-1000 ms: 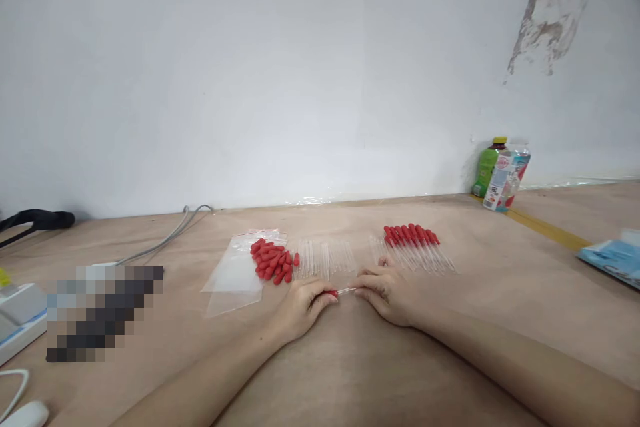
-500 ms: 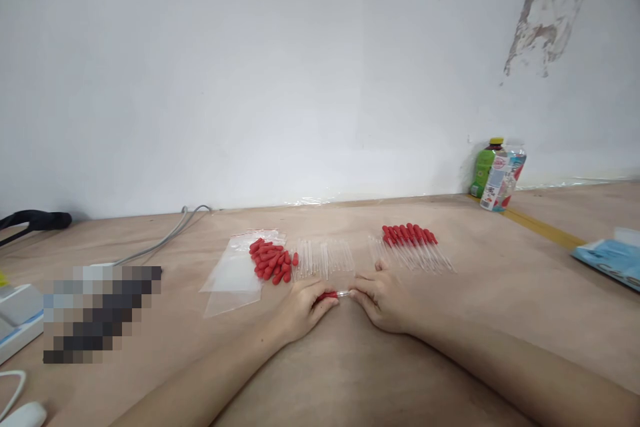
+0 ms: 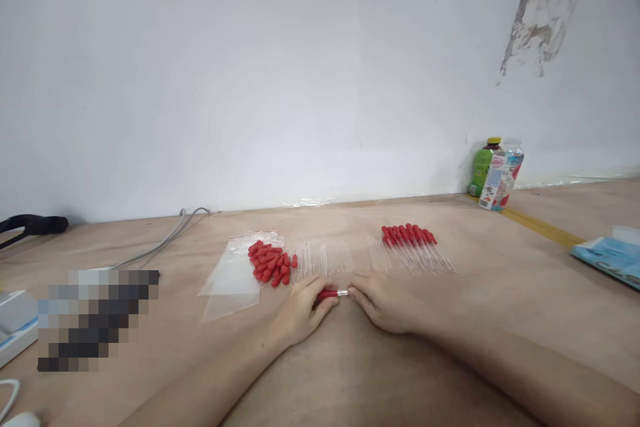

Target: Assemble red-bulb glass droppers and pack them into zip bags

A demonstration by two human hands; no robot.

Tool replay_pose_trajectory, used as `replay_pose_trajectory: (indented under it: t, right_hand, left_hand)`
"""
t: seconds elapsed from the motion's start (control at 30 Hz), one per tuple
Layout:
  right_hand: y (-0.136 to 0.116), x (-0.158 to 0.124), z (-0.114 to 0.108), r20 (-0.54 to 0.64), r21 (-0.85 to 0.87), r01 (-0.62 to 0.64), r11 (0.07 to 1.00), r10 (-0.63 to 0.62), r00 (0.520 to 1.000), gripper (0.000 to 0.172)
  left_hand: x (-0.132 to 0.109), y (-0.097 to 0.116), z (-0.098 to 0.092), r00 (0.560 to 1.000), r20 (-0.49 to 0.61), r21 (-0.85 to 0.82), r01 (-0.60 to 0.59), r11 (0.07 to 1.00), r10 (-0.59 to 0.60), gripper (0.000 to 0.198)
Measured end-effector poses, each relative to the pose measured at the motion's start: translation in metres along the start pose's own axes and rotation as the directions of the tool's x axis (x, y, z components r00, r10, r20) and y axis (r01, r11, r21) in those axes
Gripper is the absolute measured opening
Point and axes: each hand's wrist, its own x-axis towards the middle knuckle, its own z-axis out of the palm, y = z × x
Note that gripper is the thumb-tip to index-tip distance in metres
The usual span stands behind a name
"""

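A white wall [image 3: 250,93], scraped bare high on the right, backs a pale wooden tabletop [image 3: 345,380] where two hands work close together. From where I stand, the thumb and fingers of the left hand [image 3: 307,308] are clamped on a red dropper bulb [image 3: 327,294]. The right hand [image 3: 383,302] has its thumb and fingertips pinched together at the end of a clear tube [image 3: 343,293], whose short bare stretch shows between the hands, in line with the bulb; the rest is hidden.

Just beyond the left hand lies a row of loose clear tubes [image 3: 323,258], with a heap of red bulbs [image 3: 270,264] beside it, partly over flat plastic zip bags [image 3: 225,277]. Past the right hand, droppers with red bulbs on [image 3: 413,240] lie side by side, slanting.

Farther out, a green bottle [image 3: 481,172] and a clear labelled bottle [image 3: 500,178] stand near the wall; a blue packet [image 3: 607,257] lies at the right edge, and a grey cable [image 3: 150,251] runs across the left.
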Motion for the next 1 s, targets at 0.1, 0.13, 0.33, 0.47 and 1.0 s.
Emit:
replay_pose_trajectory:
  t: [0.1,0.13,0.33,0.47,1.0]
  right_hand:
    - [0.011,0.002,-0.018,-0.057,0.07,-0.12,0.99,0.124,0.991,0.023]
    - [0.018,0.004,-0.026,-0.093,0.081,-0.195,0.978,0.202,0.975,0.022]
    - [0.082,0.014,-0.071,-0.263,-0.007,-0.734,0.68,0.707,0.657,0.02]
    - [0.106,0.012,-0.078,-0.231,-0.139,-0.836,0.531,0.803,0.549,0.027]
    - [0.084,0.019,-0.046,-0.19,-0.322,-0.684,0.655,0.663,0.724,0.031]
  left_hand:
    - [0.0,-0.002,0.0,0.997,-0.034,-0.024,0.075,0.997,-0.075,0.029]
    - [0.0,-0.002,0.0,0.996,-0.026,-0.03,0.086,0.996,-0.087,0.028]
    - [0.002,-0.002,-0.001,0.997,0.017,-0.045,0.079,0.996,-0.079,0.012]
    - [0.002,-0.001,-0.001,0.997,0.013,-0.056,0.073,0.996,-0.073,0.011]
    - [0.002,-0.002,0.0,0.997,0.028,-0.077,0.074,0.994,-0.072,0.01]
